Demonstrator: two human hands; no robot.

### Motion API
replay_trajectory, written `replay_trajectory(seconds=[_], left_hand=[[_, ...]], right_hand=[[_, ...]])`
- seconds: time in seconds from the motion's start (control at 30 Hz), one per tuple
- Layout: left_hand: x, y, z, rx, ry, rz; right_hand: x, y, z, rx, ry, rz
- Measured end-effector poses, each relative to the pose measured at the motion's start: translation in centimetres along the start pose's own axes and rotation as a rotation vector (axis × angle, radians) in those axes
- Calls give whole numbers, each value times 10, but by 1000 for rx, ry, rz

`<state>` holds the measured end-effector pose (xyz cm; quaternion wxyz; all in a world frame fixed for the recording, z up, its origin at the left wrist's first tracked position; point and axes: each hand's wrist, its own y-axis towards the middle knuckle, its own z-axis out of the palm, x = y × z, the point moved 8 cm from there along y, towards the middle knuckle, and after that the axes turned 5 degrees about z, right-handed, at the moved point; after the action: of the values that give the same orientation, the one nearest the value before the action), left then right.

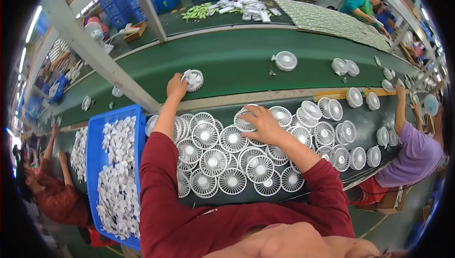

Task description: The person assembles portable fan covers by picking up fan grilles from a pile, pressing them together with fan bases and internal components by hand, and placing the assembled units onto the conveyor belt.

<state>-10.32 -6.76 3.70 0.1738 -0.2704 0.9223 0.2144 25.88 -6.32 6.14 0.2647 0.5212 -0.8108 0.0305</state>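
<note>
Near ten o'clock, the left hand (177, 87) has its fingers gripping the edge of a round white fan part (195, 82) over the green belt (232, 68). Close to the middle, toward three o'clock, the right hand (266, 126) has its fingers spread out over the pile of white fan covers (232, 180), which reaches six o'clock. At eight o'clock, a blue bin (93, 163) holds small white pieces (118, 187).

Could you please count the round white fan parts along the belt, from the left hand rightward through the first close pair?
4: one fan part at the left hand, a lone one to its right, and a pair farther right.
</note>
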Motion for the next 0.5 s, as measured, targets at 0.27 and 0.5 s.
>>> replay_trajectory(seconds=[0.27, 0.5], left_hand=[[-49, -3, 8, -19, -123, 166], [-128, -82, 28, 114, -1302, -121]], right_hand=[[-28, 4, -41, -233, 435, 197], [-26, 2, -65, -258, 766, 295]])
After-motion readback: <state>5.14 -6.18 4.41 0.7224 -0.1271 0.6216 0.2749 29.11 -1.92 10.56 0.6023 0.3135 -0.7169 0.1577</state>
